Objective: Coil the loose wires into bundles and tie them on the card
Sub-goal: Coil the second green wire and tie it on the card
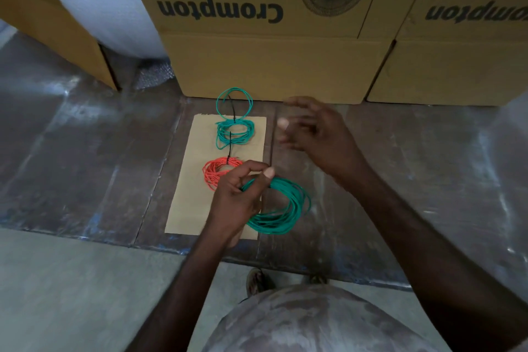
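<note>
A brown card point(188, 203) lies flat on the dark table. On its far end sits a green wire bundle point(235, 130) held by a black tie point(230, 137), with a loose green loop point(234, 103) reaching past the card's far edge. Below it lies an orange wire bundle point(217, 170), also tied in black. My left hand point(237, 197) pinches a larger green coil point(283, 208) at its top, above the card's near right corner. My right hand point(311, 134) hovers blurred to the right of the card, fingers apart, holding nothing I can see.
Large cardboard fan boxes point(271, 66) stand right behind the card, with another box point(457, 71) to the right. A roll of white bubble wrap point(94, 0) leans at the back left. The table's near edge point(114, 240) runs just below the card.
</note>
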